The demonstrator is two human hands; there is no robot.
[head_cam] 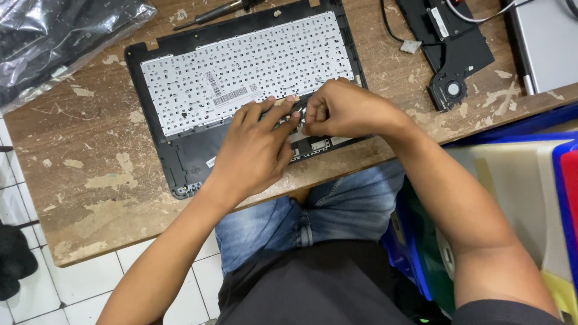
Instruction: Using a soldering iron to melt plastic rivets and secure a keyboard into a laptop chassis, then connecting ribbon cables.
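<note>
Two hands at frame centre: left hand (pixel 256 150) flat, fingers spread on one upturned black laptop case (pixel 180 159) overhanging the worn table (pixel 90 180) edge; right hand (pixel 343 111) curled, pinching something too small to tell. Beyond: one screwdriver (pixel 211 13), one plastic bag (pixel 60 36) upper left holding dark parts, one fan assembly (pixel 448 54) upper right.

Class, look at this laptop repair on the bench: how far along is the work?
Done: the keyboard shell lies face down, stripped, its white backing bare; a fan part and screwdriver lie aside. In hand: the left hand and right hand pinch at something small on the shell's lower edge. Left: whatever they work on isn't free yet.
</note>
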